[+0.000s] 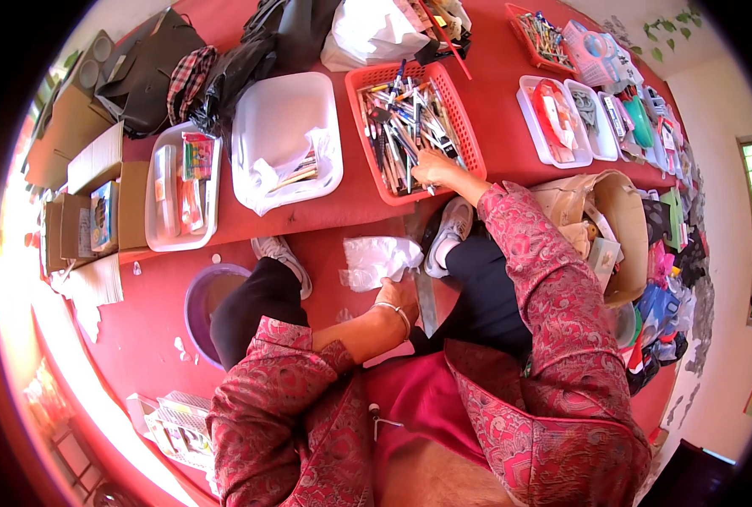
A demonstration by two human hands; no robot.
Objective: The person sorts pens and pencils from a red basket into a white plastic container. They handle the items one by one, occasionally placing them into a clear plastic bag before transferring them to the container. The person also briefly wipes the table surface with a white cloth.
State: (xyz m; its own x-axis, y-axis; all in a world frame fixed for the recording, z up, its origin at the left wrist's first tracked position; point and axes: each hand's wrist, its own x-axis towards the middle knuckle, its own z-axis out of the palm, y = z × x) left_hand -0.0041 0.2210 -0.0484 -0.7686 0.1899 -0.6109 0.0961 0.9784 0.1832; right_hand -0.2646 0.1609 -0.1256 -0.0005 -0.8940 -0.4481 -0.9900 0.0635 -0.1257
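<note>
My left hand (399, 297), with a bangle at the wrist, is closed on the near edge of a thin, whitish plastic bag (374, 260) between my feet. The bag looks crumpled and lies low in front of me. Ahead and to the right, my right hand (437, 168) reaches over the near right part of a red perforated basket (470, 144). Pens and markers (401, 114) fill this basket in a jumble. My right fingers are pinched together at a dark pen among them; the fingertips are partly hidden.
Left of the basket stands a white tray (284, 93) with a plastic bag and a few pens. Farther left are a tray of packets (156, 228) and cardboard boxes (131, 203). A purple tub (196, 296) sits by my left leg, an open carton (628, 245) at my right.
</note>
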